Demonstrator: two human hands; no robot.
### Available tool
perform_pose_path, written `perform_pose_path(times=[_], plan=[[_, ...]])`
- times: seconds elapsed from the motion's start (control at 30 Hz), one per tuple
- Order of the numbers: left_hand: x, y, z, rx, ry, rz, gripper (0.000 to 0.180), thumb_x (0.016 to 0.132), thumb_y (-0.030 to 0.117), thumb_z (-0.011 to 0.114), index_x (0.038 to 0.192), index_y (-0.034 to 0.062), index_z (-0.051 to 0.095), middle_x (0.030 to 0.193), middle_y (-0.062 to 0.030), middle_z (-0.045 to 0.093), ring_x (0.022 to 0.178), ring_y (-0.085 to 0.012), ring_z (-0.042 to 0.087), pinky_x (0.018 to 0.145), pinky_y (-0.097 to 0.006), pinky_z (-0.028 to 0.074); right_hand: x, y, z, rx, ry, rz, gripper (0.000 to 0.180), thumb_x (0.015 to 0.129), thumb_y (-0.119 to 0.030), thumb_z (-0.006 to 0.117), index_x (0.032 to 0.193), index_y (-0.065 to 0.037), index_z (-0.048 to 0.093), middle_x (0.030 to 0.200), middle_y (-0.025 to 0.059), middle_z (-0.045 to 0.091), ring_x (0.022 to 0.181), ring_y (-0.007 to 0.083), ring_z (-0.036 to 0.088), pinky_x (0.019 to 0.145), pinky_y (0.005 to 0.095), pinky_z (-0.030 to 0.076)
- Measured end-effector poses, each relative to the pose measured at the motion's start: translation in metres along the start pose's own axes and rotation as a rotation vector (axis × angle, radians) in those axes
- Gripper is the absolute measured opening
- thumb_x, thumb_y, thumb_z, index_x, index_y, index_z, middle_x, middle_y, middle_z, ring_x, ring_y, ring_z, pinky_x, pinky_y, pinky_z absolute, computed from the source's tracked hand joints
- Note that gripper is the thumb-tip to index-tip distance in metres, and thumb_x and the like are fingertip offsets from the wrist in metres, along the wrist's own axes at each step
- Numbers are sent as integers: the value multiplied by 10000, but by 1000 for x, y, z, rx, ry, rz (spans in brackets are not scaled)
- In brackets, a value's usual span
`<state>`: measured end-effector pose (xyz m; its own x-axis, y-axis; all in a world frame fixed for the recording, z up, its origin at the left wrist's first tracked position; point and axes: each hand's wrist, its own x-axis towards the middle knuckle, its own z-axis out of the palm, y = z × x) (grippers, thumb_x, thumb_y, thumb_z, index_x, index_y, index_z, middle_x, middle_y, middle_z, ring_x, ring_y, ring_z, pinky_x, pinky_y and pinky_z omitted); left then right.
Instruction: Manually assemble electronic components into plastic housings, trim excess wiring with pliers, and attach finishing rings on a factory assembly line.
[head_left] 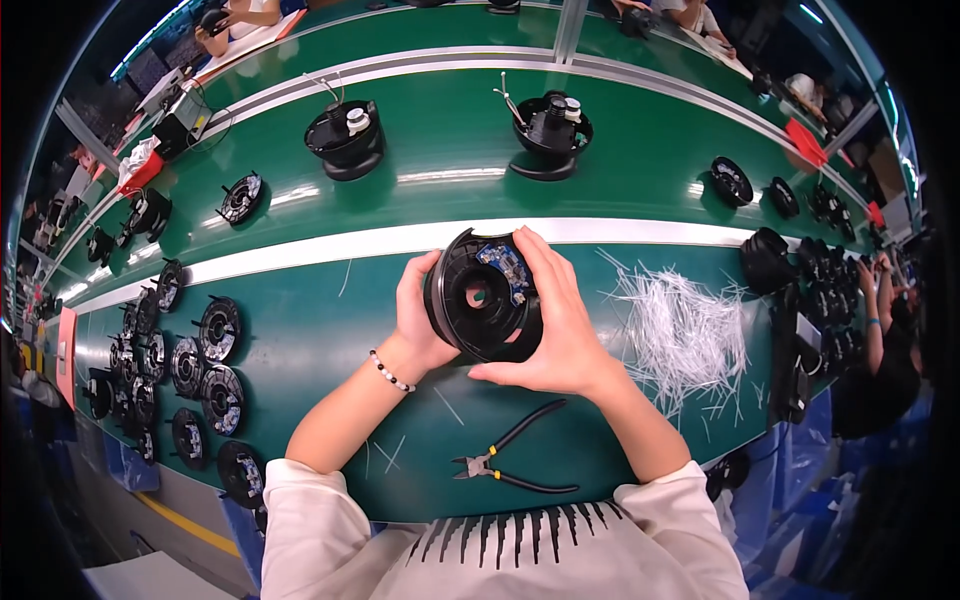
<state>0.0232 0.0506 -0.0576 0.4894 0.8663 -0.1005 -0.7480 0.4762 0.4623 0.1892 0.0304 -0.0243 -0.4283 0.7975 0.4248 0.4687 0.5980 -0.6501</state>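
So we've got both hands wrapped around a round black plastic housing (pixel 483 297), lifted just above the green bench (pixel 330 340) near its white stripe (pixel 300 255). Our left hand (pixel 418 312) grips the left rim, fingers curled round the edge, and our right hand (pixel 560 325) cups the right side with fingers over the top and the thumb underneath. Inside the housing we can see a small blue circuit board (pixel 503 266) sitting at the upper right, next to the round centre hole.

Just below our hands, black-handled cutting pliers (pixel 512 462) lie flat on the bench, not touching anything. To the right there's a loose heap of white plastic strips (pixel 680 330), well spread out. Off to the left we have rows of black round parts (pixel 205 365) laid flat. Past the stripe, on the belt (pixel 450 170), two more black housings stand apart: one (pixel 345 138) with a white cap on it, the other (pixel 550 133) with a taller dark core. A red flat tray (pixel 806 142) sits far right, too small to make out any label.
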Motion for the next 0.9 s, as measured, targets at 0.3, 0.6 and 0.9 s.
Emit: perform_pose_path(times=[0.3,0.6,0.9], plan=[[3,6,16,-33,88,-150,458,842,370,302,1075,53,535,1034,-112,581,926,-238,566,823,-387,464,8,8,-21,214,-95,-43,1166,439,-284,845,1348,-8,169,1329,180,272,1223,302,309,1004,379,280],[-2,2,24,12,122,-211,675,851,599,234,1148,54,497,1064,-127,570,977,-248,561,858,-409,464,6,4,-18,8,-193,-70,1164,402,-306,841,1317,0,190,1324,202,226,1213,391,246,997,439,277],[-2,9,16,-53,-17,-192,599,842,523,351,1122,12,489,1038,-164,572,911,-262,594,804,-409,503,12,7,-19,62,-205,-84,1129,402,-328,828,1290,22,225,1300,203,259,1169,382,306,979,434,298]])
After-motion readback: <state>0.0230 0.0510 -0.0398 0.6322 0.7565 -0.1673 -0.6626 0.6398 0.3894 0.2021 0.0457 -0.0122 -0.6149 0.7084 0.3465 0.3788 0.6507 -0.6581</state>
